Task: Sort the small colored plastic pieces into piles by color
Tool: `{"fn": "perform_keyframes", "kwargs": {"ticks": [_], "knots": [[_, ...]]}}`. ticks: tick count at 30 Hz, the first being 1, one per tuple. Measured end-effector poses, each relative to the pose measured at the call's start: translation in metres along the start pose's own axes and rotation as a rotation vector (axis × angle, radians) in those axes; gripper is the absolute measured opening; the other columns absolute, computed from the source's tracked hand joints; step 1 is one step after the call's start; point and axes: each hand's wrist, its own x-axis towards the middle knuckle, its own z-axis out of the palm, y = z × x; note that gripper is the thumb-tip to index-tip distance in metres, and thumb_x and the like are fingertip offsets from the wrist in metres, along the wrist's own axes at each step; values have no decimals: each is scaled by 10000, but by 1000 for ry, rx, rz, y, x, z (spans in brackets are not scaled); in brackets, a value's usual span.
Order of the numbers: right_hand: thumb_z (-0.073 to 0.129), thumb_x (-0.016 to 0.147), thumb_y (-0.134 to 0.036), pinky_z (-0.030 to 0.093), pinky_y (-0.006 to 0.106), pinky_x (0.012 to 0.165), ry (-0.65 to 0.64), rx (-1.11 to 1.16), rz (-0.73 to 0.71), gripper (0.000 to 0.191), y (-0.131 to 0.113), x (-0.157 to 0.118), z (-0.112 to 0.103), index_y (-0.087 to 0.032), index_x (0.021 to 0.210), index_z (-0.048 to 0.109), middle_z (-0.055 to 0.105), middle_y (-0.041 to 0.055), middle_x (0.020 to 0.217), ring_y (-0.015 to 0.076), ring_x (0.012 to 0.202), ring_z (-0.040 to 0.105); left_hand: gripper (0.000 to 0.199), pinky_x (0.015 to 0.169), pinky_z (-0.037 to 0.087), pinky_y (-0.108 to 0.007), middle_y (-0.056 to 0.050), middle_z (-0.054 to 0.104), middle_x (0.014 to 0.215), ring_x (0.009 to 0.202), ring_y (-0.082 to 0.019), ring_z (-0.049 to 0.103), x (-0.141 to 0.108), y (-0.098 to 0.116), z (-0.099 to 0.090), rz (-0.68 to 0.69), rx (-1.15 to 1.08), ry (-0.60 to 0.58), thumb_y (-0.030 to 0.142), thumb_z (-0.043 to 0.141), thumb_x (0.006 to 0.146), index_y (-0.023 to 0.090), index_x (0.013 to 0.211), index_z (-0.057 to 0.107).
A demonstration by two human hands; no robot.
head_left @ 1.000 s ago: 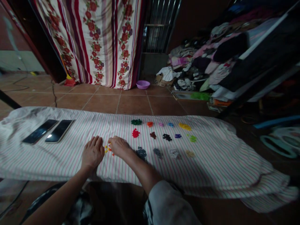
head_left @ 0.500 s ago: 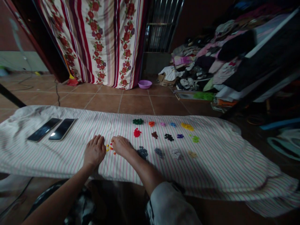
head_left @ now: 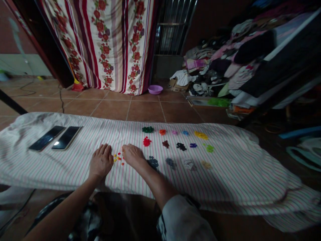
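Observation:
My left hand [head_left: 101, 160] lies flat on the striped cloth, fingers stretched out, just left of a few small red, orange and yellow pieces [head_left: 118, 158]. On the other side of these pieces is my right hand [head_left: 132, 155], its fingers curled together; whatever they hold, if anything, is hidden. Right of it lie small sorted piles: red pieces [head_left: 146, 142], dark green pieces [head_left: 147, 130], orange pieces [head_left: 162, 132], brown pieces [head_left: 166, 144], black pieces [head_left: 181, 146] and yellow pieces [head_left: 201, 135]. Dark grey pieces [head_left: 152, 162] sit beside my right forearm.
Two phones [head_left: 46, 138] lie side by side on the cloth's left part. Further piles include light grey pieces [head_left: 188, 164], tan pieces [head_left: 206, 164] and lime green pieces [head_left: 209, 148]. Beyond the cloth, a purple basin [head_left: 155, 89] stands on the tiled floor near heaped clothes [head_left: 215, 67].
My right hand has moved slightly right, away from the mixed red, orange and yellow pieces, uncovering more of them. My left hand has stayed in place.

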Motion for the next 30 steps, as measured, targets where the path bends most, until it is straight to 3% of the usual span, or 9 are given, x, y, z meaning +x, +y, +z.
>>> {"fn": "perform_keyframes", "kwargs": {"ticks": [10,17,30], "knots": [[316,959,-273,496,322,749,42,50,-9,317,1,-7,-6,-222,1014,624,666,88,1019,209,932,644,417,1044,400,-475,-179,586,1304,1297,-311,469,-1,-2,2,16,-24,24,259,358,879,110,1207,569],[341,954,-259,507,340,796,-21,78,-15,297,8,-8,-8,-205,1067,611,660,108,1074,219,992,642,427,1035,411,-480,-184,582,1306,1291,-320,472,-1,-3,1,41,-6,14,259,340,884,97,1208,565],[463,825,-200,537,395,713,-59,114,51,275,6,-3,-14,-164,1068,586,697,150,1017,290,933,683,443,1035,414,-466,-185,578,1307,1304,-312,463,-2,-6,4,61,16,33,281,297,896,97,1206,554]]}}
